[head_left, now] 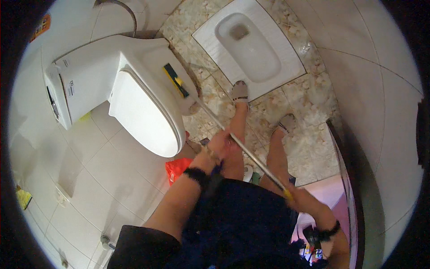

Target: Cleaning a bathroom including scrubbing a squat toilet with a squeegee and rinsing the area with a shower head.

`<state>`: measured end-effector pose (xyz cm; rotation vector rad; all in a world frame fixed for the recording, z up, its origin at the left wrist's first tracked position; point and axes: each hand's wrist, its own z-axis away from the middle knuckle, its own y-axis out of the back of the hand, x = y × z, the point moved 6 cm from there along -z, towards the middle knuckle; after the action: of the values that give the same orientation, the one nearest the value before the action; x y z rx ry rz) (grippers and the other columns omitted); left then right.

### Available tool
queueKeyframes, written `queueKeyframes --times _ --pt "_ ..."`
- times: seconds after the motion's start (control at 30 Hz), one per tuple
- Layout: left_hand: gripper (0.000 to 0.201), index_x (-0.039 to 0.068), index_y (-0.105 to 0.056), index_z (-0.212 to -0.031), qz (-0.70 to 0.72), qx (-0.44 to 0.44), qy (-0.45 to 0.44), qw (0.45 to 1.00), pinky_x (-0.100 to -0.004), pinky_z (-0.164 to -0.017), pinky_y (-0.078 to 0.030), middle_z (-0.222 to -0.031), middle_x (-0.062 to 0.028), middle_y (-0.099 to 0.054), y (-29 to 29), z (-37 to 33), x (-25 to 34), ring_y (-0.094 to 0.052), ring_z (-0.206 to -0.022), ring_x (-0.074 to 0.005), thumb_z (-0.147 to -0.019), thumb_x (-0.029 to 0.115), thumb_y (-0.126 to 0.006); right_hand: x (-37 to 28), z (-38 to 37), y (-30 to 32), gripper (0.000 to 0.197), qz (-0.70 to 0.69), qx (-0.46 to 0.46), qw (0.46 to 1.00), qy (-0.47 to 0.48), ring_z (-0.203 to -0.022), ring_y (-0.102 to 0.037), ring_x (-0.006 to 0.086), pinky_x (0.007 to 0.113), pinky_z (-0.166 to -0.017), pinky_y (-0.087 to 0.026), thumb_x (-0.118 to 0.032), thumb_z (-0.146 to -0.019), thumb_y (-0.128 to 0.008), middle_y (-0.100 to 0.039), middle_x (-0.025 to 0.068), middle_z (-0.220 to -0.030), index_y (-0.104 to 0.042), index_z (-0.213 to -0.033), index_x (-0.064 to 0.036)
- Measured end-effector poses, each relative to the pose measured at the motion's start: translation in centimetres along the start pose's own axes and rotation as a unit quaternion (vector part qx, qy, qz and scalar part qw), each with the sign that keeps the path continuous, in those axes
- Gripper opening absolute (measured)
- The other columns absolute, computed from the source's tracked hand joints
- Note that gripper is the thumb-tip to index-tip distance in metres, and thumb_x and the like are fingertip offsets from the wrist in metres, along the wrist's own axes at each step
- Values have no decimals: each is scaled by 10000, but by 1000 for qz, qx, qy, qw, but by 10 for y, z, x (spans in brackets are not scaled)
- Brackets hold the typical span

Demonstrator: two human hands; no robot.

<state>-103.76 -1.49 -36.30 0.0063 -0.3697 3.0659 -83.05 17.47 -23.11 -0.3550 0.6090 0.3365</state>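
Both of my hands are on a long-handled scrub brush (255, 158) with a silver pole. Midway along the pole my left hand (220, 144) is wrapped round it. My right hand (301, 200) grips the pole's yellow end, nearer my body. The narrow dark-and-yellow brush head (170, 74) lies against the side of a white toilet (148, 56), and appears to touch it. The toilet's lid (142, 112) is down. Dark bands circle both wrists.
A white squat toilet (248, 47) is set in the patterned tile floor (309, 143) ahead. My feet stand near its edge. A red plastic bag (177, 169) lies beside the toilet. Tiled walls close in on both sides. A dark door edge (347, 188) stands at the right.
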Motion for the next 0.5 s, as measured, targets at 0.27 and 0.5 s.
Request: queueKeyframes --times 0.27,0.5 --pt "285 1 -493 -901 -21 -9 64 998 -449 -788 -471 -881 -131 -555 1 49 -28 -573 -836 -290 -895 264 -382 -11 43 -21 767 -63 -119 984 -120 -678 -588 347 391 -611 -470 -115 -737 -567 -580 196 -749 -114 -1341 -253" --pt "261 9 -497 -911 -41 94 70 992 -434 -673 -491 -825 -147 -544 34 -25 -32 -560 -728 -290 -874 256 -420 -3 6 -8 748 -62 -73 989 -117 -737 -577 371 406 -675 -469 -82 -761 -525 -574 223 -810 -87 -1337 -272"
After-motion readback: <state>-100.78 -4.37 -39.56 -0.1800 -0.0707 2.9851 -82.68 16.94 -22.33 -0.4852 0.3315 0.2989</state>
